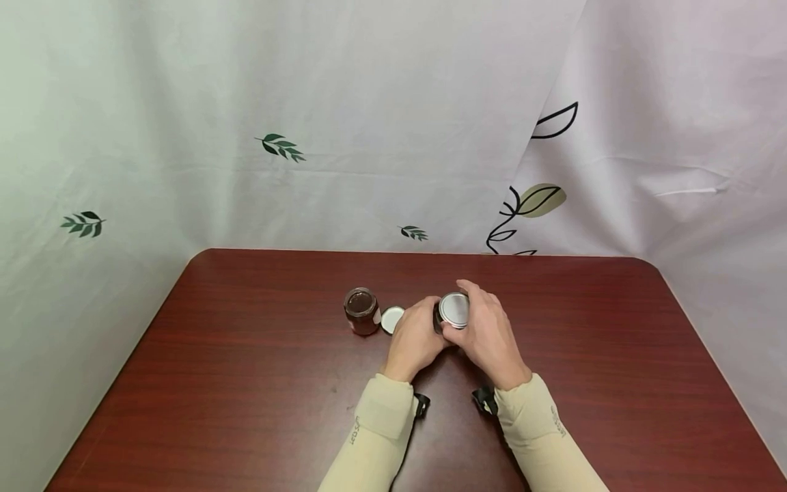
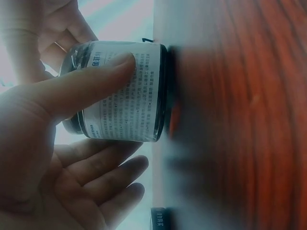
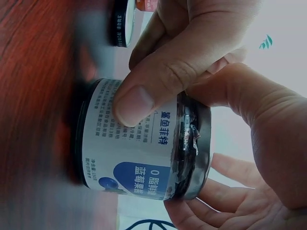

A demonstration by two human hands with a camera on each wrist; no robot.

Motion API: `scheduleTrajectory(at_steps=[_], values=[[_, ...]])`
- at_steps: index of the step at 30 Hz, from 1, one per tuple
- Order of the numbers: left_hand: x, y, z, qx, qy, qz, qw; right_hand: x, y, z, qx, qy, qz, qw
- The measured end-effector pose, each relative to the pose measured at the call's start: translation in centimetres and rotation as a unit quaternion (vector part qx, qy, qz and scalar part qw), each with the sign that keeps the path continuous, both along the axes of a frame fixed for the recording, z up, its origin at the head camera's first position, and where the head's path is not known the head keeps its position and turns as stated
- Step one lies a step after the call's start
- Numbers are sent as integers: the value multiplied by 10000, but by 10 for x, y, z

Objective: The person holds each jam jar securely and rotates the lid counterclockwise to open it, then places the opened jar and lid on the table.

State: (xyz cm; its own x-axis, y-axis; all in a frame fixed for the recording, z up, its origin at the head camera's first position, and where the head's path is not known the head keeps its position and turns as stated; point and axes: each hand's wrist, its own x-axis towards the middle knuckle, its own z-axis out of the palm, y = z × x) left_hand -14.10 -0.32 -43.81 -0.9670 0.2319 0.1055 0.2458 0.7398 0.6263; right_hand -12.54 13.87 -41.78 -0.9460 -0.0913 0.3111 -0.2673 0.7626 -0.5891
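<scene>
A glass jar of dark jam (image 3: pixel 139 158) with a white and blue label stands upright on the table, slightly right of centre. My left hand (image 1: pixel 417 339) grips the jar's body, its thumb pressed across the label in the left wrist view. Round the silver lid (image 1: pixel 455 309) on top curl the thumb and fingers of my right hand (image 1: pixel 492 335). In the right wrist view, crumpled clear film clings below the rim of this lid.
Left of my hands stands a second jar (image 1: pixel 361 309) with dark contents and no lid on it. Between it and my left hand lies a round lid (image 1: pixel 392 320), pale inside facing up. The wooden table (image 1: pixel 246 383) ends at a draped white cloth (image 1: pixel 369 123) with leaf prints.
</scene>
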Motion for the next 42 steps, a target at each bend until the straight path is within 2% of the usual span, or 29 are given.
scheduleTrajectory(at_steps=[27,33,42], values=[[2,0,5,280,298,-64,9991,-1,1,0,-193,375,-147,9990],[2,1,7,287,307,-106,9991,-1,1,2,-252,361,-188,9989],[2,1,8,533,159,-98,9984,0,3,8,-441,137,-273,9986]])
